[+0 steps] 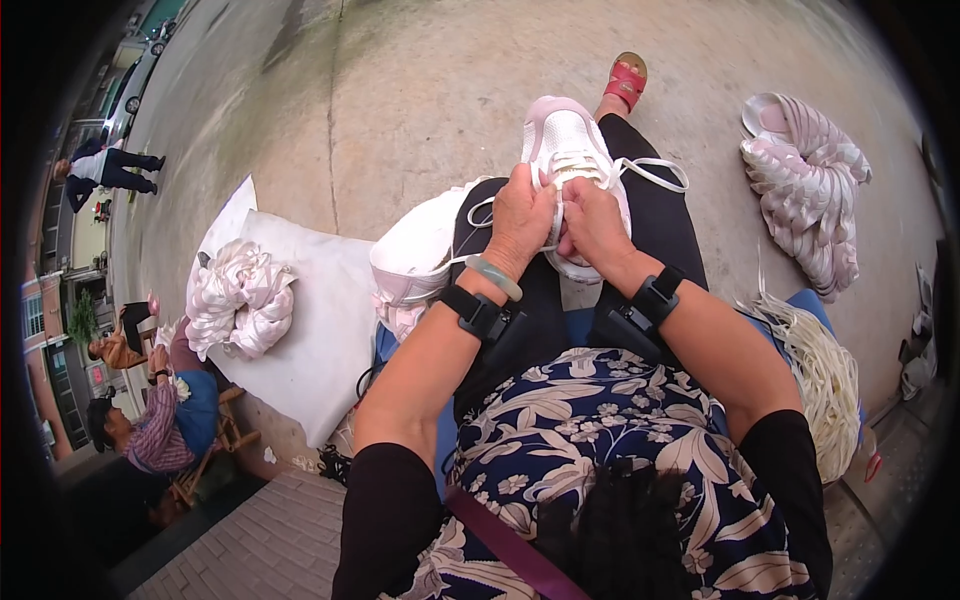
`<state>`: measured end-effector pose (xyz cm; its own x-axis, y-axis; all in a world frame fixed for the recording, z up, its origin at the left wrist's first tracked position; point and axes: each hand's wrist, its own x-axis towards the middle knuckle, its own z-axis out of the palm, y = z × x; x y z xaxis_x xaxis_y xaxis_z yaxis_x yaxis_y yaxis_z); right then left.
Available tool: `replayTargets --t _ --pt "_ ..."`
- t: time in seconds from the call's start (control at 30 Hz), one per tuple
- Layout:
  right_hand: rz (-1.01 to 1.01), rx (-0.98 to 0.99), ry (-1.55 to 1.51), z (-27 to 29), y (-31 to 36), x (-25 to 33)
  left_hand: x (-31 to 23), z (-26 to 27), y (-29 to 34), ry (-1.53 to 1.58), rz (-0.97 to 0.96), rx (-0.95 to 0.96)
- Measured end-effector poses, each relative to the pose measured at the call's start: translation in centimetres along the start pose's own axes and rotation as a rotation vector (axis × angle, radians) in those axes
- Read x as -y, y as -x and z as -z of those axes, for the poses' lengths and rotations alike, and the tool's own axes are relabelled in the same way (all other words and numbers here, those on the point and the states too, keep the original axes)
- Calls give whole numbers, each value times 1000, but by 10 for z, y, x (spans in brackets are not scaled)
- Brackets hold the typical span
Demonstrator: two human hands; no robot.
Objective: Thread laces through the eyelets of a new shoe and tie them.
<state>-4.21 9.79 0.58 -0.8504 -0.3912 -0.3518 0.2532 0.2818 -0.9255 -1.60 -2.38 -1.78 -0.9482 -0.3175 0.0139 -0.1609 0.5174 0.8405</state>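
Observation:
A white and pink sneaker (562, 135) rests across my lap, its toe pointing away from me. My left hand (522, 218) is closed at the left side of its lacing, fingers pinching the white shoelace (652, 172). Right beside it, my right hand (594, 222) is also closed on the lace, and the two hands nearly touch over the shoe's opening. Lace ends loop out on both sides of the sneaker. My fingertips are partly hidden behind the knuckles. Another white and pink shoe (408, 258) lies by my left thigh.
Bundled white and pink shoe parts (243, 298) sit on a white sheet (310, 375) at left; another such bundle (808, 190) lies on the concrete at right. A hank of cream laces (822, 390) hangs by my right elbow. A seated person (160, 425) works at far left.

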Motion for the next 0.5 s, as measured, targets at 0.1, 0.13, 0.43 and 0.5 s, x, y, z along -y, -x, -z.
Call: replayTargets --t 0.1,0.13,0.43,0.5 --pt "8 10 40 4 4 1 -6 1 7 210 150 5" --pt "15 18 64 5 5 1 -10 3 9 427 291 28" --pt "290 -178 621 3 7 -15 -29 8 9 661 385 -81" --pt "348 -135 656 5 9 -16 -31 9 10 625 407 -98"
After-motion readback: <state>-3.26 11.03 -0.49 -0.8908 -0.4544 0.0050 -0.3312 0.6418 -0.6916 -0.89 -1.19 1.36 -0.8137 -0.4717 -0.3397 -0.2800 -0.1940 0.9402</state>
